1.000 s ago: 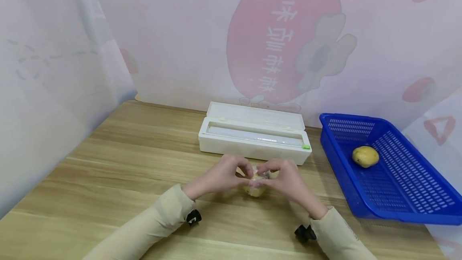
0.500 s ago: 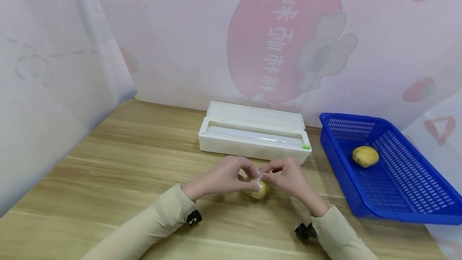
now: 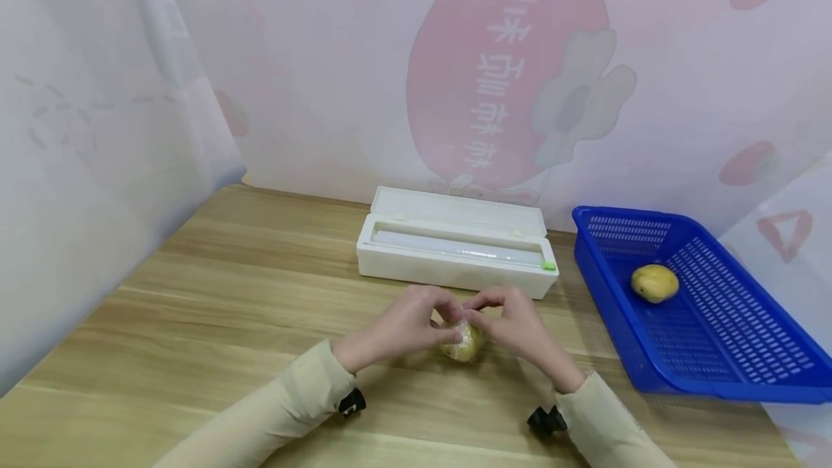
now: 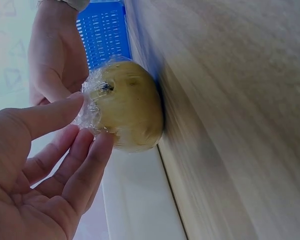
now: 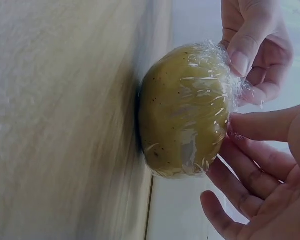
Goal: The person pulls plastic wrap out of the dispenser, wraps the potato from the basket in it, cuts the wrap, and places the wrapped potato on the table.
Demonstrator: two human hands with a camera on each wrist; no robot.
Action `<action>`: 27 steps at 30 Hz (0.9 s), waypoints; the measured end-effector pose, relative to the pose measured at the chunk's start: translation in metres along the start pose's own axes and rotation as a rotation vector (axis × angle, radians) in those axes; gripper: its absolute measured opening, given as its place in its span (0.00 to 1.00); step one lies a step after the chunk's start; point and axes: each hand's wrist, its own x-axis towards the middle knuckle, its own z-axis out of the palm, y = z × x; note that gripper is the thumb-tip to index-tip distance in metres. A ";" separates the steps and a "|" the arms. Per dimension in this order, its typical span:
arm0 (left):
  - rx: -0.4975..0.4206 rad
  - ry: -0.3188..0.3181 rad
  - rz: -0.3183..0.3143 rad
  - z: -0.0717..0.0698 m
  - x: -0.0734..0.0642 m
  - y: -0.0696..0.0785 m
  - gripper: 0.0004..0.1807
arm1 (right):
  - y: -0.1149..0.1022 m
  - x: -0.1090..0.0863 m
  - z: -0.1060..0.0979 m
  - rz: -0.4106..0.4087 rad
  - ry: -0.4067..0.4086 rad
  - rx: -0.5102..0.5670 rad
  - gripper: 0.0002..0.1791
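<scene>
On the wooden table stands a yellow potato (image 3: 463, 350) with small dark specks, wrapped in clear cling film (image 5: 221, 75). The film is crumpled and bunched at its top. My left hand (image 3: 406, 320) pinches this bunched film between thumb and fingers from the left side. From the right, my right hand (image 3: 516, 322) pinches the film too, its thumb and fingertips close to those of the left. The wrist views show the film smooth and shiny over the potato's sides, and the lower side close against the table.
Behind the hands lies a white cling film box (image 3: 448, 266), its lid raised and a roll inside. To the right stands a blue plastic basket (image 3: 624, 338) holding another yellow potato (image 3: 654, 284). A printed curtain (image 3: 312, 78) hangs behind the table.
Both hands stay at the potato's top, and their fingers have shifted slightly on the film. More of the wrapped potato shows below the fingers now. The head view has tilted a little.
</scene>
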 end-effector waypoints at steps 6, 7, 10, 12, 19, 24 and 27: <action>0.020 0.000 0.026 0.001 0.001 0.001 0.13 | 0.000 0.000 0.003 0.022 0.066 -0.008 0.08; 0.022 0.002 0.030 0.001 0.000 0.000 0.14 | 0.000 0.000 0.003 0.022 0.074 -0.012 0.09; 0.014 0.006 0.038 0.001 0.000 0.000 0.15 | 0.000 0.001 0.004 0.007 0.077 -0.035 0.08; 0.013 0.010 0.041 0.001 -0.001 -0.001 0.15 | 0.001 0.001 0.003 -0.009 0.065 -0.050 0.05; 0.008 0.016 -0.001 0.001 -0.001 -0.003 0.13 | 0.002 0.002 -0.004 -0.054 -0.034 -0.031 0.05; -0.001 0.011 -0.022 0.001 0.000 -0.004 0.12 | 0.005 0.001 -0.009 -0.032 -0.117 0.021 0.08; 0.008 0.003 -0.031 0.000 0.001 -0.004 0.15 | 0.006 0.001 -0.012 -0.068 -0.167 0.032 0.14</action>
